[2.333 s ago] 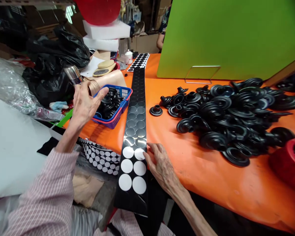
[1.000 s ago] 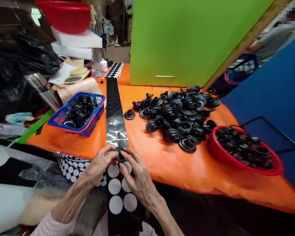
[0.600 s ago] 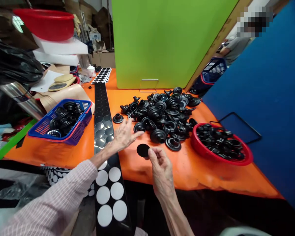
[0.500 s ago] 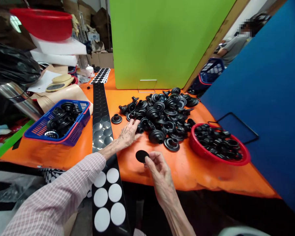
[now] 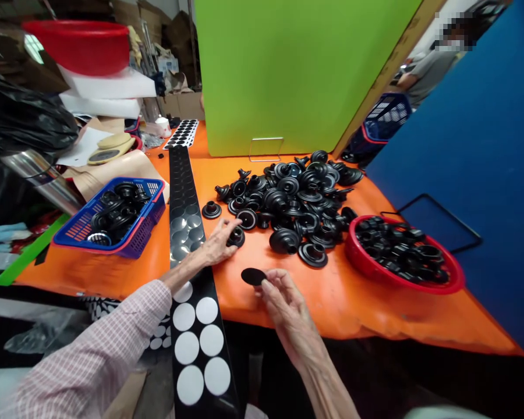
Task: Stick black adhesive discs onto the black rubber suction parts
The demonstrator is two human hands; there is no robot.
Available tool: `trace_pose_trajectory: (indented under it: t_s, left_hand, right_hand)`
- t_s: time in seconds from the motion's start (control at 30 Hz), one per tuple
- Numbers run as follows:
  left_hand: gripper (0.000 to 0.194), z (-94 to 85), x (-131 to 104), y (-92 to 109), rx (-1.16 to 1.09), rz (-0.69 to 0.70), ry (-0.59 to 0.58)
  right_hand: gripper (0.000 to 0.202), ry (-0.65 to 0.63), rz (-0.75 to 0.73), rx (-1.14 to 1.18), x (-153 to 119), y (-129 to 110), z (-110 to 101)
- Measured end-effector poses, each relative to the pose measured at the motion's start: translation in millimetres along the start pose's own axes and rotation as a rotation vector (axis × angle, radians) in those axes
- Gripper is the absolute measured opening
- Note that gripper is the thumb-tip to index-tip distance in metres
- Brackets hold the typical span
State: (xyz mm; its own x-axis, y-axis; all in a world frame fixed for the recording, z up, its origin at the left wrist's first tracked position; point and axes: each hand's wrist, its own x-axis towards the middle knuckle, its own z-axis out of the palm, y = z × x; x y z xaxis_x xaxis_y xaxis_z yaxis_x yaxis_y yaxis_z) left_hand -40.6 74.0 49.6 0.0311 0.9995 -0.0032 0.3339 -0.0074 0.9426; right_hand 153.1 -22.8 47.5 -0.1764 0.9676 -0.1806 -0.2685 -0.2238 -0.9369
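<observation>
My left hand [image 5: 222,241] has its fingers closed on a black flanged plastic part [image 5: 237,237], in front of the heap [image 5: 283,201] of similar parts on the orange table. Between the thumb and fingers of my right hand [image 5: 286,297] is a thin black disc [image 5: 252,277], held above the table's front. Under my left forearm runs a long black strip [image 5: 181,174] of round stickers. White circles [image 5: 211,340] show on its near end, which hangs past the table edge.
At the right stands a red basin [image 5: 456,285] full of black parts. A blue basket [image 5: 135,241] with more parts sits at the left. Behind the heap rises a green panel [image 5: 305,75]; a blue panel [image 5: 475,157] slopes along the right. A person [image 5: 434,70] is visible beyond it.
My left hand has come back from the heap toward me, bringing a flanged part with it. My right hand still holds the disc, now tilted flatter.
</observation>
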Motion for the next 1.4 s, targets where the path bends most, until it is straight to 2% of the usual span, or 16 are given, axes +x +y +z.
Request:
trace_pose_trajectory:
  t_s: [0.13, 0.23, 0.33, 0.47, 0.57, 0.6, 0.7, 0.8, 0.9, 1.17, 1.4]
  left_hand:
    - [0.05, 2.4, -3.0, 0.7, -0.035, -0.064, -0.013]
    - [0.045, -6.5, -11.5, 3.5, -0.299, -0.266, -0.095]
    - [0.052, -18.3, -30.9, 12.1, -0.607, -0.426, -0.18]
    - [0.042, -22.7, -67.2, 23.9, -0.905, -0.495, -0.128]
    - [0.04, -19.4, -93.4, 24.6, -0.862, -0.475, -0.042]
    - [0.041, -18.4, -100.9, 23.6, -0.841, -0.467, -0.014]
    - [0.035, -17.0, -118.6, 20.5, -0.812, -0.445, -0.002]
    - [0.036, -16.7, -130.2, 19.6, -0.792, -0.416, -0.023]
    - [0.045, -15.0, -137.9, 19.1, -0.808, -0.396, -0.006]
    - [0.048, -8.7, -148.0, 18.7, -0.854, -0.386, -0.014]
    - [0.044, -5.7, -150.0, 19.7, -0.85, -0.373, -0.001]
  right_hand:
    - [0.029, 0.021, -0.039, 0.074, 6.5, -8.1, -6.8]
    - [0.029, 0.08, -0.048, 0.072, 8.6, -11.7, -14.0]
    - [0.03, 0.083, -0.016, 0.022, 8.1, -11.0, -14.4]
    - [0.033, 0.018, -0.057, -0.179, 3.5, -11.5, -3.0]
    - [0.051, -0.055, -0.124, -0.232, -2.5, -15.2, 7.2]
    - [0.05, -0.064, -0.119, -0.23, -4.6, -16.1, 9.9]
    - [0.03, -0.067, -0.023, -0.196, -9.7, -15.2, 16.2]
    - [0.031, -0.052, 0.066, -0.091, -12.0, -9.9, 21.7]
    - [0.031, -0.003, 0.068, -0.046, -11.5, -3.0, 27.4]
    - [0.026, 0.055, -0.001, -0.066, -11.6, 20.3, 46.2]
    - [0.024, 0.117, -0.027, -0.074, -15.8, 25.2, 57.8]
